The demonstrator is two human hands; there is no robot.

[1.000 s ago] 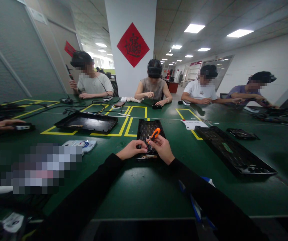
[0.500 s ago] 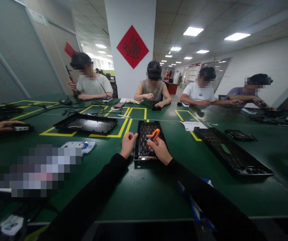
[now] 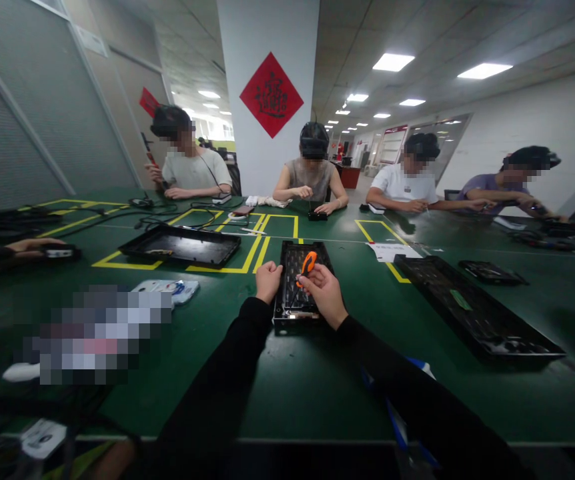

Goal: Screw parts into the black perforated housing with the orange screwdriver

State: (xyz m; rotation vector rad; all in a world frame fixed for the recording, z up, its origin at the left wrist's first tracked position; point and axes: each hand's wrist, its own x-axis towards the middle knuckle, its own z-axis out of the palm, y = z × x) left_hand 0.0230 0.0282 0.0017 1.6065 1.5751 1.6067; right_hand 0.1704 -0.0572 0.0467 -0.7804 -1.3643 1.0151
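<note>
In front of me on the green table lies a narrow black plastic casing (image 3: 300,313), open side up, with a ribbed inside and a shiny strip at its near end. My left hand (image 3: 268,283) is closed at the casing's left wall, its thumb against the rim. Above the casing, my right hand (image 3: 326,293) grips a screwdriver (image 3: 308,264) with an orange and black handle, tilted, its thin shaft pointing down into the casing. The tip is too small to make out.
A longer black casing (image 3: 477,310) lies to the right, a wide black tray (image 3: 182,247) at left. Beyond are a small black part (image 3: 490,271) and a paper sheet (image 3: 392,252). Several co-workers sit opposite; another person's hand (image 3: 32,248) shows at far left.
My left hand has curled its fingers more tightly by the casing's left wall. My right hand has shifted its hold, and the screwdriver handle stands slightly differently. The view has turned a little left.
</note>
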